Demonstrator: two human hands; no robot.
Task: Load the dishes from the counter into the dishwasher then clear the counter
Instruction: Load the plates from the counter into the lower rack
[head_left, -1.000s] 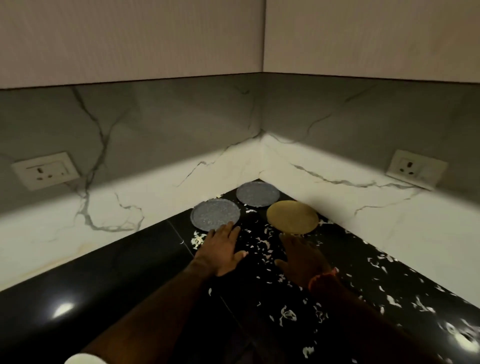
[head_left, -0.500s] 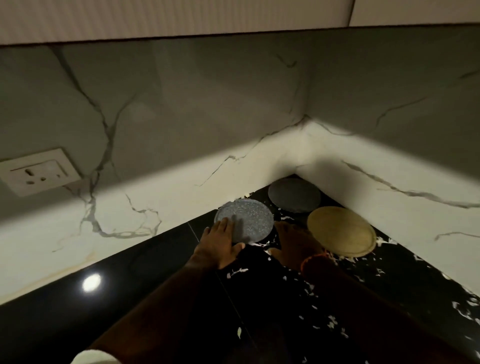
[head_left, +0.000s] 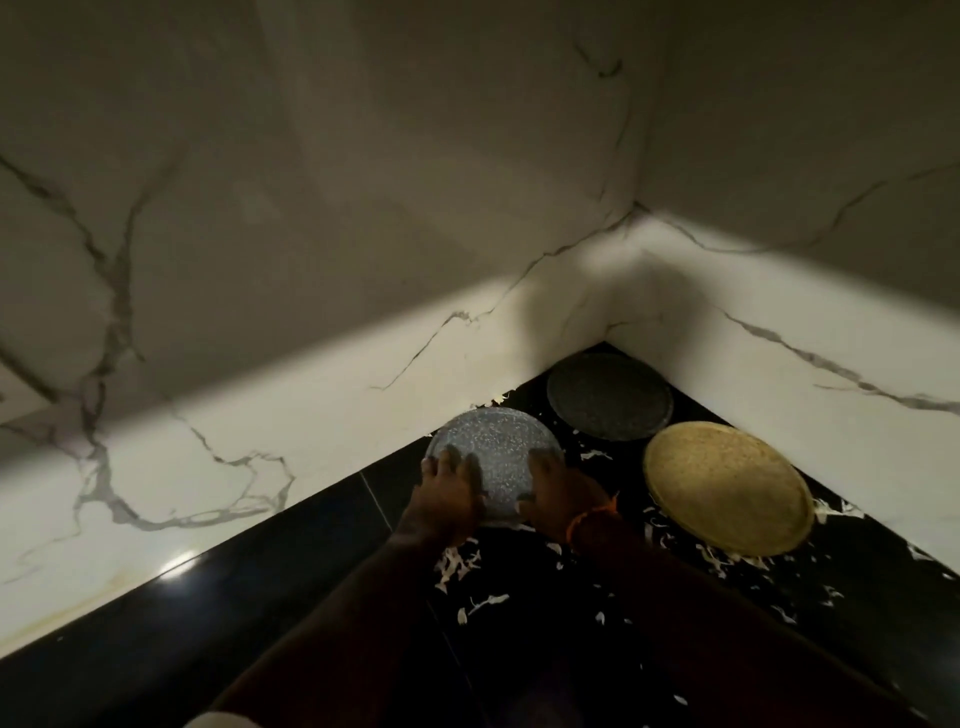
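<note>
A grey speckled plate (head_left: 493, 441) lies on the black counter (head_left: 156, 649) close to the left wall. My left hand (head_left: 449, 499) rests on its near left rim, fingers laid flat on top. On its near right rim sits my right hand (head_left: 558, 499), an orange band at the wrist, fingers also on the plate's top. A darker grey plate (head_left: 610, 397) sits deep in the corner. To the right lies a yellow plate (head_left: 727, 486). I cannot tell whether any thumb is under the rim.
White shreds of scrap (head_left: 460, 564) are scattered over the counter around and in front of the plates. Marble backsplash walls (head_left: 311, 374) close in the corner on the left and right. The counter stretches left toward me, with a light glare on it.
I have leaned in closer to the corner. Both hands moved forward from the counter in front of the plates onto the grey speckled plate's near rim.
</note>
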